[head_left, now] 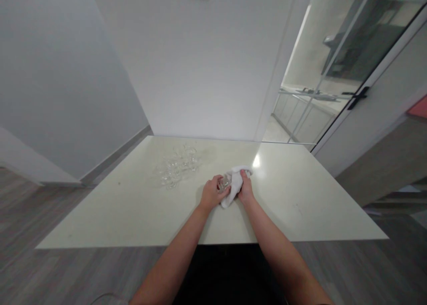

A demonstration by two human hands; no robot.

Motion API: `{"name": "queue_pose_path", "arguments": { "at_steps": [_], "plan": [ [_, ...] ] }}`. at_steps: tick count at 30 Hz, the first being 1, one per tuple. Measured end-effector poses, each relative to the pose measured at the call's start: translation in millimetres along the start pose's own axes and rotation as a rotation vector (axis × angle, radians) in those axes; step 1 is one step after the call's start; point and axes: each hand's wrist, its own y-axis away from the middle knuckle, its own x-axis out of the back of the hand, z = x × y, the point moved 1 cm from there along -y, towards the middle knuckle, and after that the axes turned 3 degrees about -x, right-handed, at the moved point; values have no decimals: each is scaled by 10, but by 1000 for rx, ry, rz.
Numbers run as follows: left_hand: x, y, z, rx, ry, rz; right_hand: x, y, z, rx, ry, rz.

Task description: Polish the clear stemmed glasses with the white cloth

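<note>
My left hand (211, 192) is closed around a small clear glass (224, 183) above the middle of the pale table (133, 216). My right hand (246, 188) grips a white cloth (234, 182) that is pressed against the glass and partly wraps it. Both hands meet over the tabletop, with my forearms reaching in from the near edge.
A cluster of several clear glasses (178, 166) stands on the table behind and left of my hands. The table's far edge meets a white wall (200, 73). A glass door with a black handle (357, 97) is at the right. Grey wood floor surrounds the table.
</note>
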Motion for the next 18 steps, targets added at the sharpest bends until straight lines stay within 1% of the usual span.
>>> {"name": "queue_pose_path", "arguments": {
  "at_steps": [2, 5, 8, 10, 11, 13, 15, 16, 18],
  "plan": [
    [21, 5, 27, 19, 18, -8, -11, 15, -7, 17, 26, 6],
    [37, -8, 20, 102, 81, -41, -28, 49, -11, 22, 73, -45],
    [42, -37, -42, 233, 244, 10, -39, 83, 5, 24, 101, -92],
    [41, -51, -71, 283, 329, 39, -43, 89, 16, 34, 110, -98],
    [41, -52, -72, 281, 339, 46, -44, 86, 16, 39, 108, -94],
    [38, -44, -48, 228, 299, 34, -42, 73, 7, 48, 87, -77],
    [22, -27, -11, 172, 238, -20, -34, 59, -9, 49, 61, -60],
    [9, -20, 1, 162, 222, -56, -29, 56, -16, 44, 54, -57],
    [-19, -20, -3, 196, 253, -96, -20, 60, -23, 35, 56, -65]
  ]
}}
